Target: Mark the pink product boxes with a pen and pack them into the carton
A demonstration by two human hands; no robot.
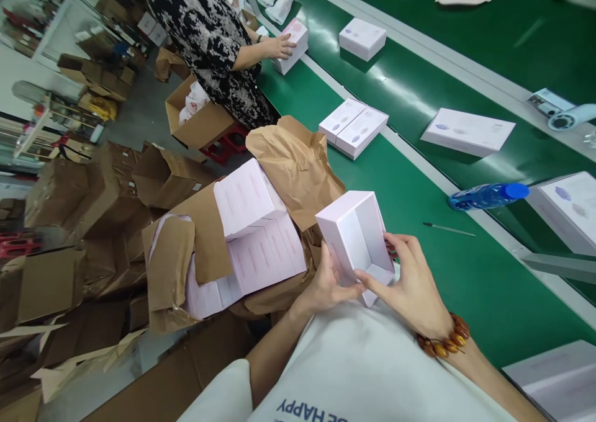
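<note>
Close to my body I hold a pale pink-white carton (344, 229), its hollow inside turned up toward me. Around its left side and lower edge my left hand (328, 285) is closed. Gripping the near right wall, my right hand (407, 279) has its thumb at the inner rim and its fingers outside. A beaded bracelet (444, 338) circles my right wrist. Left of the carton, pale printed boxes (265, 254) lie packed in an opened brown-paper-lined carton (212, 242). Crumpled brown paper (293, 167) sticks up behind them.
A green table (410, 180) bears stacked white boxes (354, 127), a blue-capped bottle (487, 196) and a pen (449, 229). More boxes sit on the green belt (433, 87). Across the table another person's hand (282, 46) touches a box. Brown cartons (93, 198) crowd the floor at left.
</note>
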